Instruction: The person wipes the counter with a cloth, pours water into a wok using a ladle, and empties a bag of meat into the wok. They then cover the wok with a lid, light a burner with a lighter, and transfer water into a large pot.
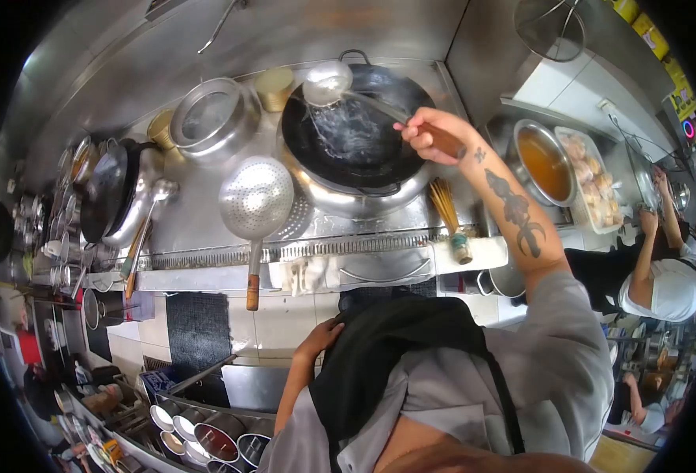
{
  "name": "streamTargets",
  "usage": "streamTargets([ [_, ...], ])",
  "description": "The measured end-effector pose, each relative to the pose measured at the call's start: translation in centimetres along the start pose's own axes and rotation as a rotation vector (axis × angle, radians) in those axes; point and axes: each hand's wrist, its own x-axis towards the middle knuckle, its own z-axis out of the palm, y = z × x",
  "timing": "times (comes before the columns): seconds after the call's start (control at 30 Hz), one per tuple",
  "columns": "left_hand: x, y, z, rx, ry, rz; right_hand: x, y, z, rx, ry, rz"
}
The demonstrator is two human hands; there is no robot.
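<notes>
My right hand [436,134] is wrapped around the wooden handle of a steel ladle [328,82]. The ladle's bowl is over the far left side of a black wok [302,146] on the burner; white wisps or liquid streaks show inside the wok. Down by my waist, my left hand [319,340] lies flat against my black apron [399,327], holding nothing. A perforated skimmer [257,197] rests left of the wok, its handle over the stove's front edge. To the right, a bamboo wok brush [444,206] leans near the front edge.
A steel pot with a strainer [206,118] stands at the back left, beside stacked pans [107,193]. On the right are a bowl of amber liquid [543,165] and a tray of pale round food [596,185]. A co-worker [655,284] stands beyond. Containers [215,441] line the counter behind.
</notes>
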Motion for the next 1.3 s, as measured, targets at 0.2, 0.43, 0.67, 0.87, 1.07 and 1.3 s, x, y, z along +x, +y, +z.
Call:
streamTargets([
  [0.2,0.7,-2.0,2.7,-0.155,0.018,-0.05,-3.3,1.3,-0.8,-1.009,0.485,-0.476],
  [0.43,-3.2,0.5,2.5,-0.17,0.126,-0.125,-1.8,-0.3,1.0,-1.16,0.529,-0.728],
  [0.67,-9.4,0.1,3.7,-0.258,0.338,-0.198,13.7,-0.4,5.1,-1.076,0.385,-0.543],
  [0.87,-6.6,-12.8,7.2,-0.339,0.319,-0.205,31.0,2.5,12.5,-1.079,0.236,-0.531],
  [1.07,-8.5,-13.9,9.5,-0.46,0.55,-0.388,41.2,7.1,17.7,-1.228,0.167,-0.276],
  [1.3,-8.5,-15.2,7.8,-0.44,0.502,-0.357,38.3,4.3,17.3,0.424,-0.437,0.123],
])
